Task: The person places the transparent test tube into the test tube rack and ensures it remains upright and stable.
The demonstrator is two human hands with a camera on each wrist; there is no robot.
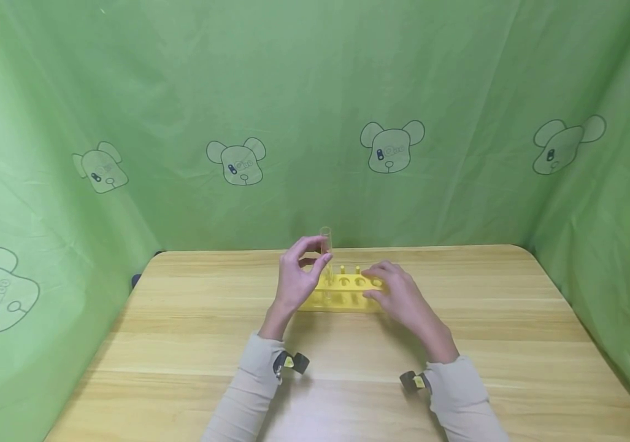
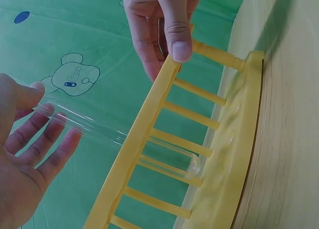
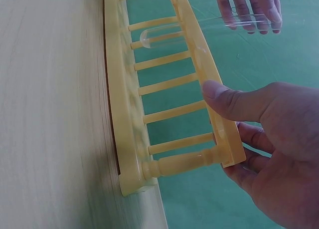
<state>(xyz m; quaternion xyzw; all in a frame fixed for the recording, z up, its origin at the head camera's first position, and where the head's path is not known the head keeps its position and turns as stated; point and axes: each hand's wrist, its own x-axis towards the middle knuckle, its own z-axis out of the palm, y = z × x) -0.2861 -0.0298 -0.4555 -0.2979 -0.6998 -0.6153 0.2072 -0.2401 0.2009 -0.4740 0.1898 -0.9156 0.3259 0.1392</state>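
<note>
A yellow test tube rack [image 1: 348, 282] stands on the table, with a row of round holes along its top bar. My left hand [image 1: 299, 273] pinches a clear test tube [image 1: 326, 232] near its upper part, between thumb and fingers. The tube passes through a hole in the top bar, and its rounded lower end [image 2: 193, 165] hangs above the rack's base in the left wrist view. At the rack's right end, my right hand [image 1: 401, 294] grips the top bar, thumb [image 3: 219, 92] on the near side and fingers behind.
The wooden table [image 1: 193, 368] has rounded far corners. Green curtain [image 1: 315, 92] printed with bear heads surrounds it at the back and both sides. Short yellow pegs [image 1: 357, 269] stick up along the rack's far side.
</note>
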